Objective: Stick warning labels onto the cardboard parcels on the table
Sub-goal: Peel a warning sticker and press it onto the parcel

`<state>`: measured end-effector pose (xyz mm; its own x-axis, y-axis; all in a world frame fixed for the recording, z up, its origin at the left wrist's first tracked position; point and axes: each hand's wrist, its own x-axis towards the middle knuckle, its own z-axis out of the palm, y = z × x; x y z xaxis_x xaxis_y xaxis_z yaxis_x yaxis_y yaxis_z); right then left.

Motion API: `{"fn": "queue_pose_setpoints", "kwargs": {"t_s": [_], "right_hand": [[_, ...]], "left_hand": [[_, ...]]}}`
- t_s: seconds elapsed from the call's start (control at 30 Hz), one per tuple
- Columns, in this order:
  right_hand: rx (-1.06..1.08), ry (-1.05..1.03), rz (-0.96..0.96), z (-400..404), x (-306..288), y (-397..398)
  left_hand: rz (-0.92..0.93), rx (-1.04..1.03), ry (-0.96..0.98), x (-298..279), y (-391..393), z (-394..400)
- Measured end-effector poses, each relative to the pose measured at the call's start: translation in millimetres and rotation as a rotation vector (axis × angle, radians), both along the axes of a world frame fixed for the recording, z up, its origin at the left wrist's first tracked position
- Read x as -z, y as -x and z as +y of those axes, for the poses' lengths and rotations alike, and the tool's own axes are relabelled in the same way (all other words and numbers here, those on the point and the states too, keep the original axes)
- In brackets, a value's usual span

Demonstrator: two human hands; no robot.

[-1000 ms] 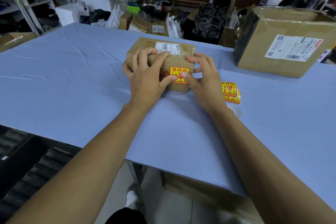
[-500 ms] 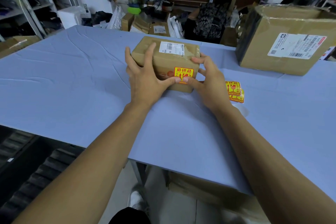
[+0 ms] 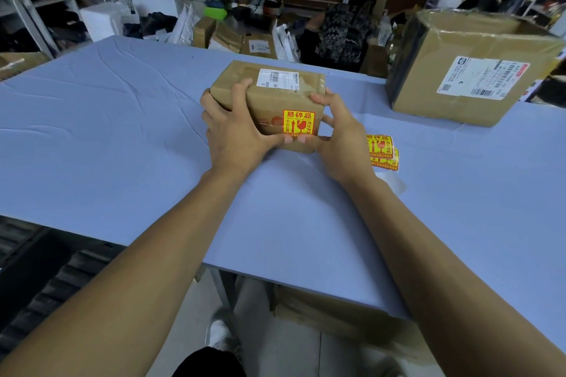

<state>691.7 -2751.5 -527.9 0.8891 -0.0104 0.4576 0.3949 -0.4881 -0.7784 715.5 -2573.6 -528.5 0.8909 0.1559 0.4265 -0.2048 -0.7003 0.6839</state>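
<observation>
A small cardboard parcel (image 3: 275, 95) sits mid-table with a white shipping label on top and a yellow-and-red warning label (image 3: 298, 122) stuck on its near face. My left hand (image 3: 235, 128) grips the parcel's left end, thumb along the bottom front edge. My right hand (image 3: 340, 135) holds the right end, thumb meeting the left thumb under the label. A small stack of loose warning labels (image 3: 382, 151) lies on the table just right of my right hand.
A large cardboard box (image 3: 468, 70) with a white shipping label stands at the back right of the blue table (image 3: 107, 131). A person sits behind the table among shelves and more boxes. A white backing scrap (image 3: 395, 184) lies near the labels.
My fingers have come off the warning label, which now shows fully. Both hands have shifted outward to clasp the parcel's two ends.
</observation>
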Motion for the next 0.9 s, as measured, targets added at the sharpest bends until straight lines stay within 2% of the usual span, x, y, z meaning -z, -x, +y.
{"fn": "queue_pose_setpoints", "kwargs": {"t_s": [0.27,0.47,0.67,0.9], "right_hand": [[0.055,-0.002,-0.037,5,-3,2],[-0.005,-0.051,0.01,4,-4,6],[0.007,-0.019,-0.034,5,-5,8],[0.017,-0.066,0.082,8,-9,29]], "left_hand": [[-0.025,-0.037,0.006,0,3,-2],[-0.009,-0.031,-0.013,0,3,0],[-0.013,-0.034,-0.026,-1,6,1],[0.002,-0.039,0.015,-6,35,6]]}}
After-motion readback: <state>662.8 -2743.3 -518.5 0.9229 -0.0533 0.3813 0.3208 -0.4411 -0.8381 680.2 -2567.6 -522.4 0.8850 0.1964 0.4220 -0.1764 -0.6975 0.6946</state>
